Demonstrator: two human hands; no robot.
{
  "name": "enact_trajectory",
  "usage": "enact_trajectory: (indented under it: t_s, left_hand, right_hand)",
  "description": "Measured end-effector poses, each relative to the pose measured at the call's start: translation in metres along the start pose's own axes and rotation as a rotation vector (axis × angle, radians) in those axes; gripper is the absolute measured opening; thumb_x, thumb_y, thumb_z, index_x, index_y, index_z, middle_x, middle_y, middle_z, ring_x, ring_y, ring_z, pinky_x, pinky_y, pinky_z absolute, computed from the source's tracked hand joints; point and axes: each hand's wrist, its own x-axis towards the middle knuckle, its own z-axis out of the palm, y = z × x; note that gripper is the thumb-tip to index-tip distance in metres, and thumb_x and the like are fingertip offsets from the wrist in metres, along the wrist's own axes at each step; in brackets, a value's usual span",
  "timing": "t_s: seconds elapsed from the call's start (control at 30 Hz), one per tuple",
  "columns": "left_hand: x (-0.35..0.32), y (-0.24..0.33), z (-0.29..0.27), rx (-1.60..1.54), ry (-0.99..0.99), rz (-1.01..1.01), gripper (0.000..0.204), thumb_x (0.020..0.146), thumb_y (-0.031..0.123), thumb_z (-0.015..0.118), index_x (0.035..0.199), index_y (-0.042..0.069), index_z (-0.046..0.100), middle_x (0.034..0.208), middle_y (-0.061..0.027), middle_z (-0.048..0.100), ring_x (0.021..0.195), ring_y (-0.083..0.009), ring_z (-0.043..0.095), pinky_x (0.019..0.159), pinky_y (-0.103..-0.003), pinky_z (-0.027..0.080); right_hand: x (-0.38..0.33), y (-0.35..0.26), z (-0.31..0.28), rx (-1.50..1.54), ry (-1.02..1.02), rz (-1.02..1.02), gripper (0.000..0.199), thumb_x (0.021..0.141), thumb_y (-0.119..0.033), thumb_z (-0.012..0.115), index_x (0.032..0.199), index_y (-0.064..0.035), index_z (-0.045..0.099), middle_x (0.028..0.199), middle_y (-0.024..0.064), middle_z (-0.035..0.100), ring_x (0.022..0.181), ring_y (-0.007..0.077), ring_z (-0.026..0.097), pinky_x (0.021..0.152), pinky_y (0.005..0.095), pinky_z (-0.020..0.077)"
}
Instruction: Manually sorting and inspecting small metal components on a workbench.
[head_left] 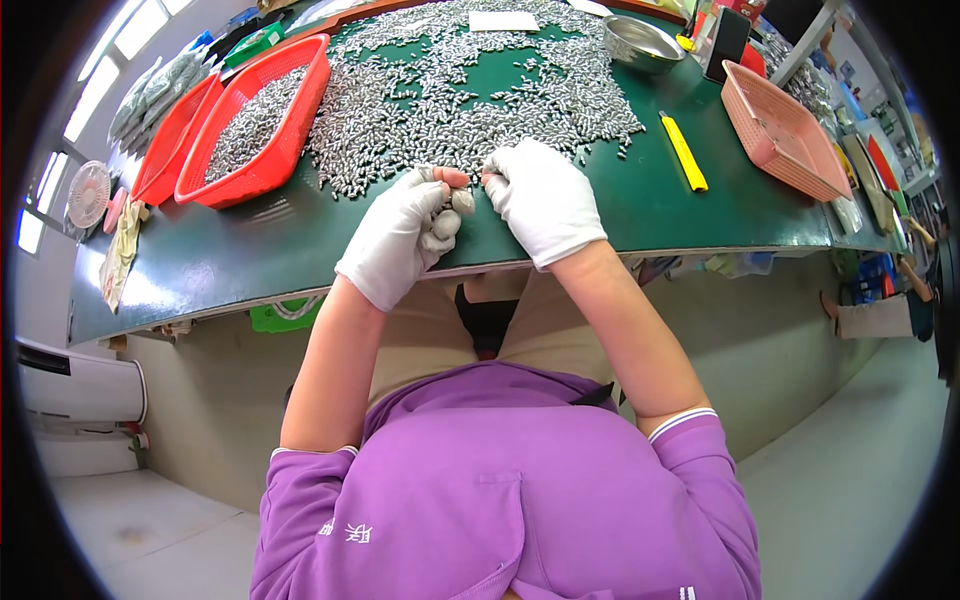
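Both my hands wear white gloves with bare fingertips and meet at the near edge of a spread of small silvery metal pieces on the green tabletop. My left hand is closed, its thumb and forefinger pinched together and the other fingers curled under. Just to its right, my right hand is bent down with its fingers pressed together near the closest pieces. Whatever lies between the fingertips of either hand is too small or hidden to make out.
Left of the spread, a red plastic basket holds more metal pieces, beside another red basket. To the right lie a yellow-handled tool and a pink basket. A metal bowl and white card sit farther back.
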Motion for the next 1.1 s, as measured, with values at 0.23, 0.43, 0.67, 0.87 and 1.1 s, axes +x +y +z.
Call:
enact_trajectory:
  t_s: [0.23, 0.43, 0.67, 0.87, 1.1]
  left_hand:
    - [0.002, -0.005, -0.006, -0.048, -0.026, 0.04, 0.016, 0.092, 0.011, 0.055, 0.106, 0.005, 0.054, 0.087, -0.0044, 0.059, 0.057, -0.0036, 0.038, 0.048, -0.016, 0.03]
    - [-0.004, 0.0, 0.007, 0.146, 0.044, 0.03, 0.017, 0.091, 0.012, 0.056, 0.106, 0.005, 0.053, 0.084, -0.0007, 0.057, 0.057, -0.0022, 0.039, 0.048, -0.016, 0.031]
    - [-0.002, 0.0, 0.013, 0.3, 0.067, 0.02, 0.017, 0.091, 0.016, 0.058, 0.103, 0.005, 0.055, 0.08, 0.0021, 0.056, 0.057, -0.0014, 0.04, 0.048, -0.016, 0.03]
    - [-0.002, -0.001, 0.01, 0.28, 0.064, 0.038, 0.013, 0.092, 0.017, 0.058, 0.1, 0.006, 0.056, 0.079, 0.0021, 0.055, 0.055, -0.0012, 0.038, 0.046, -0.016, 0.028]
    - [-0.005, 0.001, 0.009, 0.202, 0.037, 0.024, 0.012, 0.095, 0.019, 0.056, 0.099, 0.008, 0.057, 0.08, 0.0013, 0.057, 0.054, -0.0012, 0.036, 0.046, -0.015, 0.027]
  right_hand:
    - [-0.002, 0.003, -0.001, 0.076, -0.023, -0.047, 0.013, 0.082, -0.023, 0.062, 0.086, -0.0118, 0.068, 0.081, 0.0115, 0.061, 0.081, 0.0298, 0.06, 0.073, 0.0386, 0.0486]
    - [0.0, 0.002, -0.011, 0.452, -0.06, 0.054, 0.011, 0.084, -0.015, 0.065, 0.091, -0.0059, 0.067, 0.084, 0.0087, 0.065, 0.079, 0.0197, 0.062, 0.073, 0.0305, 0.0491]
    - [-0.003, -0.002, -0.021, 0.895, -0.201, 0.146, 0.011, 0.087, -0.009, 0.066, 0.095, -0.0013, 0.065, 0.084, 0.0023, 0.065, 0.079, 0.0067, 0.058, 0.073, 0.0225, 0.048]
    - [-0.004, 0.0, -0.014, 0.998, -0.161, 0.16, 0.01, 0.086, -0.006, 0.065, 0.095, -0.0011, 0.066, 0.085, 0.0007, 0.065, 0.077, 0.0048, 0.056, 0.072, 0.0201, 0.0472]
    - [-0.005, 0.004, -0.01, 0.587, 0.035, 0.211, 0.013, 0.083, -0.01, 0.067, 0.095, -0.0056, 0.07, 0.085, 0.0063, 0.066, 0.075, 0.0129, 0.062, 0.07, 0.0243, 0.0487]
